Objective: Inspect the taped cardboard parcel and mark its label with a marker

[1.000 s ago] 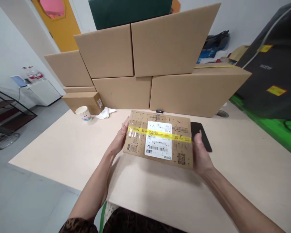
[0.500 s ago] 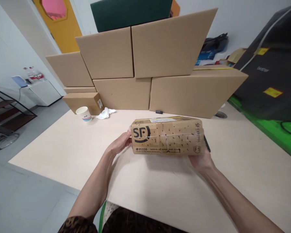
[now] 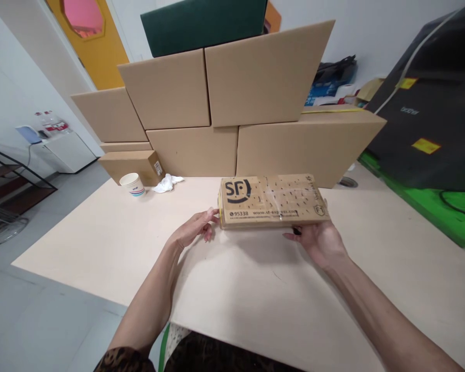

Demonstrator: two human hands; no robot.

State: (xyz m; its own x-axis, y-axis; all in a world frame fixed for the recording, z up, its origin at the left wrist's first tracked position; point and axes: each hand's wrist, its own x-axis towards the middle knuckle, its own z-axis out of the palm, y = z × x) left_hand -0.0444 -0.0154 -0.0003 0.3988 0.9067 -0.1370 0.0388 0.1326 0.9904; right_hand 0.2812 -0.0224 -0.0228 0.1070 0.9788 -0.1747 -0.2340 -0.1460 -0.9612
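A taped cardboard parcel box [image 3: 271, 199] with black SF print is held above the table, its printed side tilted up towards me. My right hand [image 3: 321, 240] grips its lower right corner from beneath, palm up. Between those fingers and the box's underside shows a small dark object [image 3: 296, 231], mostly hidden; I cannot make out its kind. At the box's left end, my left hand [image 3: 196, 227] touches the edge with a fingertip, its other fingers apart and loosely bent.
Large cardboard boxes [image 3: 271, 77] are stacked along the back of the pale table [image 3: 101, 248], with a dark green box [image 3: 205, 26] on top. A paper cup [image 3: 132, 184], a crumpled tissue [image 3: 167, 183] and a smaller carton [image 3: 129, 168] stand at the back left. A tape roll [image 3: 347, 182] lies at the back right.
The parcel box has tipped so that its printed side faces more upward, and it has moved slightly away from me. My left hand's hold has loosened to a fingertip touch. The right fingers now show underneath.
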